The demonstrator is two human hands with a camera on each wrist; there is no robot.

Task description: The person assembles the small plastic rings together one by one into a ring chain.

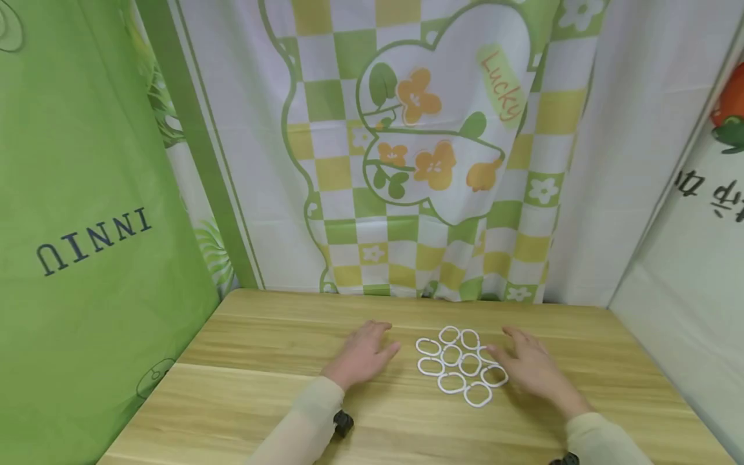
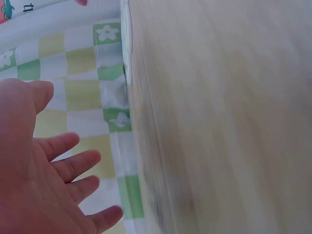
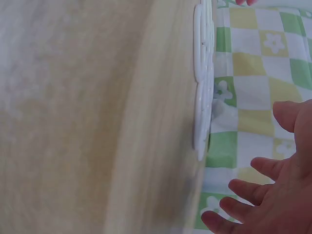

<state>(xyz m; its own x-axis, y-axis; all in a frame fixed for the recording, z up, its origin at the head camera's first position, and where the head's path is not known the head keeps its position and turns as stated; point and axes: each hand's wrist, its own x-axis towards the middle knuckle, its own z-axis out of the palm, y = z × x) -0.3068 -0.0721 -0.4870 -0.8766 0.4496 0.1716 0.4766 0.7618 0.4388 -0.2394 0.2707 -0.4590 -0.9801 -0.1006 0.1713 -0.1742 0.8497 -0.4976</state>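
Note:
Several white oval rings [image 1: 451, 382] lie flat in a cluster on the wooden table, right of its middle; small gaps show in some of them. To the left of the cluster my left hand [image 1: 361, 354] hovers with fingers spread and holds nothing. My right hand [image 1: 533, 367] is at the cluster's right edge, its thumb overlapping one ring in the head view; whether it touches cannot be told. Both palms face inward. In the left wrist view the left hand [image 2: 44, 170] has its fingers apart. The right wrist view shows the right hand [image 3: 273, 190] likewise spread, with the rings [image 3: 202, 97] seen edge-on.
The wooden table [image 1: 261, 413] reaches back to a checkered, flowered curtain [image 1: 401, 245]. A green cloth [image 1: 87, 161] hangs at the left and a white cloth [image 1: 686, 290] at the right. A small black device [image 1: 343, 423] sits at the left wrist.

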